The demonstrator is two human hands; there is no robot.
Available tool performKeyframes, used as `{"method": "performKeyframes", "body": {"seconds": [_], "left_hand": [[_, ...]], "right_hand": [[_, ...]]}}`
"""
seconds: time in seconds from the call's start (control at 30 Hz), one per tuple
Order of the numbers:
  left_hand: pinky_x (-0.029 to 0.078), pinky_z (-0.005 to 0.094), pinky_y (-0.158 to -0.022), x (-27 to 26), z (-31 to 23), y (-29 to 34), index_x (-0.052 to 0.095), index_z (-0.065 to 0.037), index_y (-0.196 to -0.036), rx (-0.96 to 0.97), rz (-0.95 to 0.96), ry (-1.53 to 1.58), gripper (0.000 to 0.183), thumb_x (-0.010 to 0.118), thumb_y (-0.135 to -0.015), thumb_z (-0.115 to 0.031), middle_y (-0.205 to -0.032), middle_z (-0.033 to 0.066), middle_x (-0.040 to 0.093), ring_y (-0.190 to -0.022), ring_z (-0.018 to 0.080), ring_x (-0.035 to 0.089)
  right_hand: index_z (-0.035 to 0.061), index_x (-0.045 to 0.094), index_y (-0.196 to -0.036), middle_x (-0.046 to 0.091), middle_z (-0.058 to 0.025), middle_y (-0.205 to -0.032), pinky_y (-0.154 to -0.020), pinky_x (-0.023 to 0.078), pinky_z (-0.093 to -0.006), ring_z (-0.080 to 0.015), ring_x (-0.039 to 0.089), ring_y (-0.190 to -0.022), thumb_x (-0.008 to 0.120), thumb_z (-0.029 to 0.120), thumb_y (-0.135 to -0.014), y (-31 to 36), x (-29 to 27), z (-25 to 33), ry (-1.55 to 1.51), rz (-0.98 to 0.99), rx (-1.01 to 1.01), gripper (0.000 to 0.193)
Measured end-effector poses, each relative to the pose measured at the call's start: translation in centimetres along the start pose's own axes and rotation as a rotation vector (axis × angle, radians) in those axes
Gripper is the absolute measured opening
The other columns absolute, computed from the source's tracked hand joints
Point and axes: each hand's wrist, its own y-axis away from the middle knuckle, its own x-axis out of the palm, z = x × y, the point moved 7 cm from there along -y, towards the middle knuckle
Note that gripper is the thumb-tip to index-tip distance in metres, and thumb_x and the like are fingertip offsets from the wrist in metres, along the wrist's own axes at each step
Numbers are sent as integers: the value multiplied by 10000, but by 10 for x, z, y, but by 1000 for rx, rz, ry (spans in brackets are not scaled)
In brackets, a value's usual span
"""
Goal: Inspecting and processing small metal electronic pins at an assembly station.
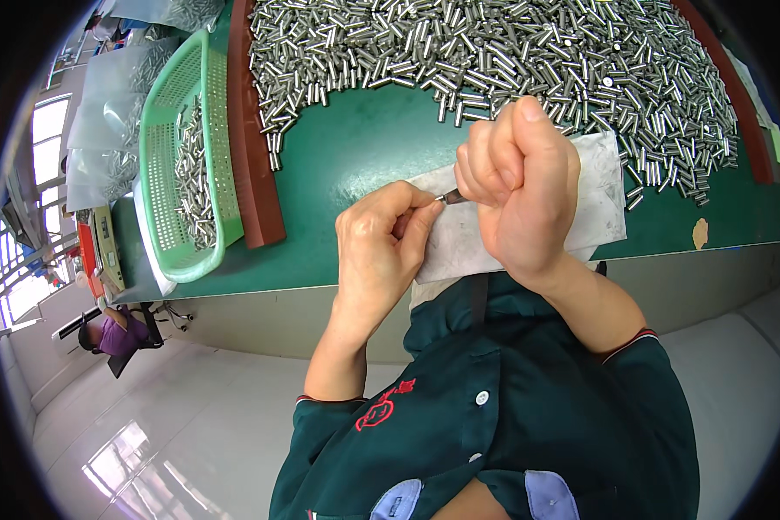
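At the near edge of the green table (355, 165), seen from the head camera, both hands meet over a white cloth (598, 208) that lies partly under them and overhangs the table edge. The left hand (381, 251) is closed, thumb and forefinger pinched on one end of a small metal pin (451, 198). The right hand (524, 186) is curled into a tight fist around the other end, thumb up, so most of the pin is hidden; only a short shiny stretch shows between the two hands.

Beyond them a large heap of pins (511, 52) covers the far part of the table, with strays lying loose along its near fringe, some on the cloth's far edge. To the left, past a brown raised strip (256, 147), a green basket (169, 156) holds more pins, and clear bags (104, 113) sit beyond it.

The likeliest trouble, as I judge it, is a slip: the pin is smooth and thin, and the left hand has only fingertip hold, so a twist or pull from the fist could jerk it free. Held this close to the table edge, a dropped pin could miss the cloth and fall into the lap or onto the floor (191, 416). A dragging wrist could also shift the overhanging cloth and roll loose pins off it.
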Motion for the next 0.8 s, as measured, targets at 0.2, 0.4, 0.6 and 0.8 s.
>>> {"method": "performKeyframes", "body": {"seconds": [0.2, 0.4, 0.6, 0.8], "left_hand": [[350, 266, -407, -3, -4, -3, 534, 11, -642, -2, 6, 9, 88, 618, -667, 3, -499, 78, 463, -410, 161, 434], [354, 277, -410, -6, -9, 1, 540, 6, -671, 26, -34, -26, 88, 622, -679, -23, -500, 99, 462, -410, 179, 434], [306, 184, -486, -2, 13, -5, 503, -7, -839, -235, 179, 962, 55, 523, -802, -42, -735, 43, 517, -537, 55, 374], [304, 193, -473, 1, 16, -28, 498, -10, -893, -448, 246, 1422, 171, 436, -868, -168, -680, 54, 470, -558, 79, 389]], "right_hand": [[90, 281, -540, 257, 13, -467, -400, 191, -220, -64, 192, -425, 296, 220, -890, 4, 13, 3, 220, 65, -98, 374], [76, 283, -543, 257, 16, -488, -416, 219, -222, -66, 225, -443, 318, 170, -887, 7, 16, 6, 241, 58, -110, 358], [76, 278, -548, 265, 8, -479, -408, 206, -220, -63, 211, -437, 290, 161, -891, 10, 12, 7, 213, 70, -123, 354], [80, 273, -548, 272, 7, -467, -402, 196, -216, -59, 204, -426, 285, 157, -891, 6, 9, 7, 165, 51, -99, 352]]}}
